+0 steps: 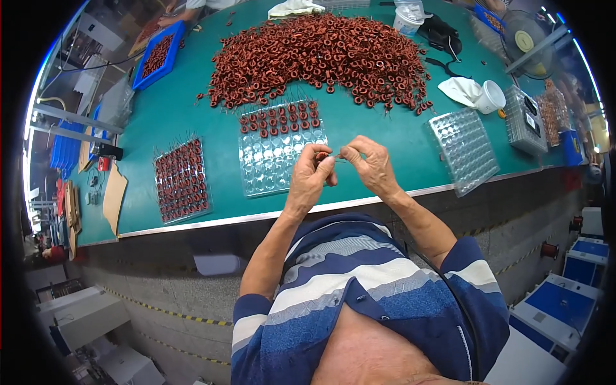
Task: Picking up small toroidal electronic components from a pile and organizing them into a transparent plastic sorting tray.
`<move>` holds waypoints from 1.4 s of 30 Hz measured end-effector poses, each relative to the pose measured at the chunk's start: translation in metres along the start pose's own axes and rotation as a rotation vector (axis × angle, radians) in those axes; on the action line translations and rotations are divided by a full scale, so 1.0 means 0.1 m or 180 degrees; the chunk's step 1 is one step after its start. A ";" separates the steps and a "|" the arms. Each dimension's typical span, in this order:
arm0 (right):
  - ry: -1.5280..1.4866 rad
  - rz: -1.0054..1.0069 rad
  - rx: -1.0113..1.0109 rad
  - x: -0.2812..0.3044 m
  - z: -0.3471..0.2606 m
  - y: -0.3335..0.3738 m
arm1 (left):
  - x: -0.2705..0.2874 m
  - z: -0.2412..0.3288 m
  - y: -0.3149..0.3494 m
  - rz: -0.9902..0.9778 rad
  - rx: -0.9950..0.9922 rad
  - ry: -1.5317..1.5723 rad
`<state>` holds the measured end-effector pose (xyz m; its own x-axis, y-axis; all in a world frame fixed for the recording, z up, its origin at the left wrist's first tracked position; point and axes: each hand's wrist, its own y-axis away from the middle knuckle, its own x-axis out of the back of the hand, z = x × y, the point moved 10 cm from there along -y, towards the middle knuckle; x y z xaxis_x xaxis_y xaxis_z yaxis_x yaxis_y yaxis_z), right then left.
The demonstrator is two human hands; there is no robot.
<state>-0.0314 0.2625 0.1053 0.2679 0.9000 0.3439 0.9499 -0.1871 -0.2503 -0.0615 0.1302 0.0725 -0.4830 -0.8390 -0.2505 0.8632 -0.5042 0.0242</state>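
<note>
Between the thumb and fingers of my left hand (pixel 308 178) is a small red-brown wire-wound ring coil (pixel 321 156), partly covered by the fingertips. My right hand (pixel 373 168) pinches at the thin wire leads sticking out of the coil toward it. Just left of my hands lies a clear plastic tray (pixel 263 184) with round pockets. Its far rows carry similar coils, their leads pointing up, while the nearer pockets are bare. Beyond my hands spreads a large heap of loose ring coils (pixel 314 61).
A second tray (pixel 186 219), full of coils, sits to the left. Stacked clear trays (pixel 465 153) lie at the right, near a white cup (pixel 491 96) and a white cloth (pixel 460 90). A blue bin (pixel 140 78) of coils stands far left; other people work across the green table (pixel 378 131).
</note>
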 end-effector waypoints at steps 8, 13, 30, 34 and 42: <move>-0.0856 -0.0119 -0.0753 -0.21 0.36 -0.01 | 0.26 0.10 -0.08 0.0441 -0.0011 -0.0140; -0.1574 -0.0796 -0.0830 -0.57 0.34 0.02 | 0.14 0.02 -0.07 -0.0050 0.0009 0.0177; 0.0588 0.0124 0.0835 -0.13 -0.28 -0.11 | 0.43 -0.04 0.06 0.0060 0.0033 -0.0390; 0.1160 0.0430 0.1393 -0.12 -0.45 -0.01 | 0.31 -0.05 0.01 -0.0050 0.0209 0.0073; -0.1059 -0.0366 -0.0812 -0.39 0.29 -0.03 | 0.22 0.13 -0.06 0.0068 -0.0310 -0.0600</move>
<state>-0.0490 0.2398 0.0663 0.1312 0.9907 0.0358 0.9911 -0.1320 0.0186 -0.0792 0.1128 0.0791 -0.4755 -0.8773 -0.0653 0.8792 -0.4715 -0.0684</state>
